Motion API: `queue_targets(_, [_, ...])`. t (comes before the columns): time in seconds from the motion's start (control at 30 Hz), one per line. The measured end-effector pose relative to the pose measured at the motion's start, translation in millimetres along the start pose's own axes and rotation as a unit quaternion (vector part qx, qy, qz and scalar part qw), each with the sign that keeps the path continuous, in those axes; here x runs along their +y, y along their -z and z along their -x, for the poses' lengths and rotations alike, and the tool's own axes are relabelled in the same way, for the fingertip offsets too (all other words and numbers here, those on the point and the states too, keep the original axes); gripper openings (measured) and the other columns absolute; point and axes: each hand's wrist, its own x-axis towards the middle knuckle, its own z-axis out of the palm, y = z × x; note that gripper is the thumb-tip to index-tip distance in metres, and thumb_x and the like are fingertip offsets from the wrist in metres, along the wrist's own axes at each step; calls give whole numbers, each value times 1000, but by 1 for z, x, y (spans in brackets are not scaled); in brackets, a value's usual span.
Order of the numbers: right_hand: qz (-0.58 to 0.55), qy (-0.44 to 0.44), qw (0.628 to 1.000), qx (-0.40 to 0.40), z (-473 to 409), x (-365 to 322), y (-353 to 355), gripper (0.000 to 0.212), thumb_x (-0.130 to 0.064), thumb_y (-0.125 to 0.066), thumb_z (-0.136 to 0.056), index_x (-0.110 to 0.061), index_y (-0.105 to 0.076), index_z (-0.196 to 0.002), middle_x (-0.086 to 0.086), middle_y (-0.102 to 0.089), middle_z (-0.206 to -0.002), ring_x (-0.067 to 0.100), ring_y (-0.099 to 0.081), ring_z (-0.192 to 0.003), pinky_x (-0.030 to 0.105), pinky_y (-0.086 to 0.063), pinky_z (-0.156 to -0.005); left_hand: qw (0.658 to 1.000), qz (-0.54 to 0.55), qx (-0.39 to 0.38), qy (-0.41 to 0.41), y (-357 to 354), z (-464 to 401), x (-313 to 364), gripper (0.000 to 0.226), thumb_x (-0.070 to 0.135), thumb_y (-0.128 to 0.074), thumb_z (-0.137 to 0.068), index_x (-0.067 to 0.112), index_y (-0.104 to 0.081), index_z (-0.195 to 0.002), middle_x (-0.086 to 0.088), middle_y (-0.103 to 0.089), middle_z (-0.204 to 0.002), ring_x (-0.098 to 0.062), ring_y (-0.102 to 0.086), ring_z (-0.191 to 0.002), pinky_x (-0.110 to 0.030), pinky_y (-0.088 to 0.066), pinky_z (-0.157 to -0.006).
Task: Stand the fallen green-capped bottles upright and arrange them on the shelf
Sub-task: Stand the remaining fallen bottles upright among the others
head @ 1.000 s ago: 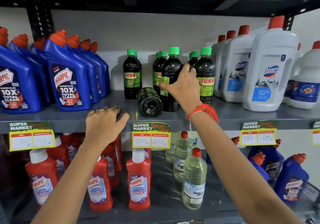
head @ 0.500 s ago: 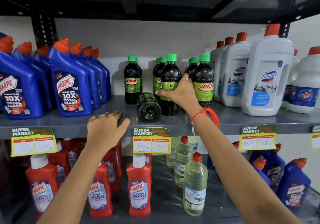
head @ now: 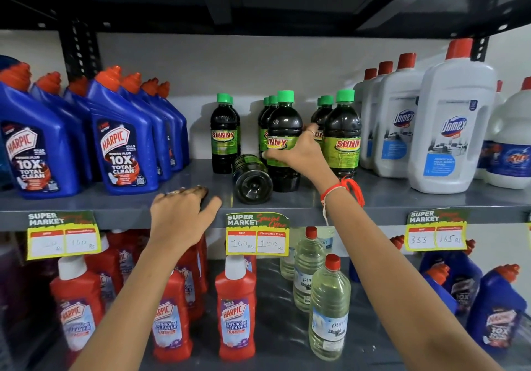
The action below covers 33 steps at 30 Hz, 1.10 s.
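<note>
1. Right hand point(head: 298, 155) is wrapped round the label band of an upright bottle point(head: 283, 129), fingers closed on its right side, thumb across the front. A red thread sits on that wrist.
2. Left hand point(head: 181, 212) lies flat, palm down, on the front lip of the shelf point(head: 402, 198), fingers together and gripping nothing.
3. Right beside the held bottle, on its left, lies the fallen bottle point(head: 251, 178), on its side with its round dark base facing out and its cap hidden behind. It touches or nearly touches the held one, just below the right hand's fingers.
4. Open room: bare grey shelf between the left hand and the fallen bottle, and a strip along the front edge to the right of the wrist.
5. Behind and around, more green-capped bottles stand upright: one point(head: 224, 135) to the left, a pair at the back, another point(head: 343, 135) on the right.
6. These bottles are dark, glossy, round plastic with ridged green caps and green-yellow labels.
7. Flanks are tight: blue bottles point(head: 123, 152) on the left, white jugs point(head: 451, 129) on the right, with price tags point(head: 257, 234) hanging off the shelf edge.
</note>
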Motion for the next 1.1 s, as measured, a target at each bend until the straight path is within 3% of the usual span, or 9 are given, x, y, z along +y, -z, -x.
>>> queue_targets(0.17, [140,70,985,71,8,-4,0,98,-48,-81,-60,2,-30,-127,19,-59,-117,35,-58,-112,39,-49,-90,1000,3,0,-1,2,0,0,67,52,-16,-77,15,-70,-93,-7,-72,-88,-25,-63,-77,-33,-38,-68])
queue_targets(0.37, [83,24,995,52,4,-5,-1,83,-38,-81,-63,1,-40,-123,20,-53,-125,34,-51,-119,38,-43,-95,1000,0,-5,-1,3,1,2,68,53,-15,-77,17,-69,-95,-8,-71,-87,-26,-63,-79,-34,-37,-70])
queue_targets(0.53, [-26,-18,999,10,0,-8,0,98,-24,-81,-69,5,-18,-139,18,-47,-135,30,-46,-126,30,-39,-99,1000,2,-8,-3,3,1,1,69,54,-13,-76,18,-68,-96,-7,-71,-87,-23,-62,-78,-33,-34,-68])
queue_targets(0.63, [-65,-34,997,-1,-3,-4,-2,90,-19,-82,-67,-1,-23,-133,7,-53,-122,20,-53,-115,24,-40,-95,1000,2,-8,3,5,1,2,69,53,-13,-76,18,-69,-96,-6,-72,-90,-24,-62,-81,-33,-36,-71])
queue_targets(0.7, [-97,-41,994,-6,-5,-1,-3,81,-18,-83,-62,-5,-29,-120,12,-59,-120,25,-58,-111,36,-46,-100,1000,2,-10,3,6,1,2,69,53,-13,-76,19,-69,-96,-6,-72,-90,-24,-62,-81,-33,-36,-71])
queue_targets(0.77, [-123,-47,991,-23,-5,0,-1,91,-15,-82,-64,3,-23,-131,15,-58,-121,27,-58,-113,42,-46,-101,1000,5,-9,2,6,2,2,69,53,-14,-76,18,-69,-95,-7,-72,-89,-24,-63,-80,-33,-36,-70])
queue_targets(0.93, [-117,-35,992,-46,7,-1,3,96,-12,-74,-75,5,-6,-141,12,-52,-125,18,-50,-112,26,-41,-96,1000,10,-7,-2,6,2,2,69,53,-14,-77,17,-69,-96,-7,-72,-89,-24,-63,-80,-33,-35,-69])
queue_targets(1.03, [-61,10,998,23,27,-7,0,81,-15,-72,-77,7,-20,-135,14,-46,-122,21,-44,-114,20,-34,-90,999,18,-29,-6,9,1,1,72,56,-12,-77,20,-67,-105,-5,-71,-98,-23,-63,-88,-34,-37,-73])
queue_targets(1.1, [1,68,991,115,42,-12,-6,77,-18,-72,-74,6,-29,-132,18,-42,-127,30,-39,-120,30,-34,-99,998,30,-61,-5,13,0,-2,69,58,-16,-79,23,-63,-116,-3,-68,-113,-22,-60,-101,-35,-39,-81])
